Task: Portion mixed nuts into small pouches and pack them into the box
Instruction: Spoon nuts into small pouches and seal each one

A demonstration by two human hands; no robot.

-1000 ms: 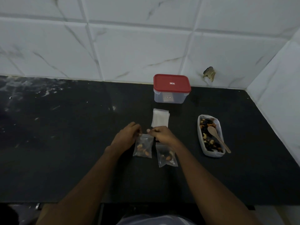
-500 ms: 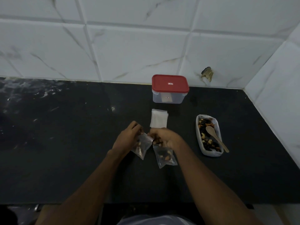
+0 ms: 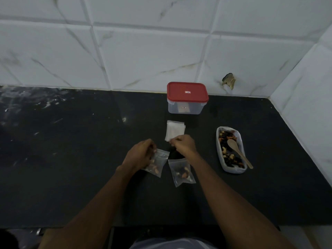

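Now left hand (image 3: 142,156) gripping filled pouch (image 3: 156,163); second pouch (image 3: 181,172) lying before box (image 3: 185,109); right hand (image 3: 184,145) curling at stack (image 3: 175,129), grip unclear; lid (image 3: 187,91) on, packing pending

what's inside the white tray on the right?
Inside the white tray: mixed nuts, with a wooden spoon lying on top, bowl on the nuts, handle sticking out over the near-right rim. The tray floor and anything beneath the nuts are covered.

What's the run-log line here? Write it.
left hand holds filled pouch | right hand at empty pouch stack, grip unclear | second filled pouch on counter | box lid on
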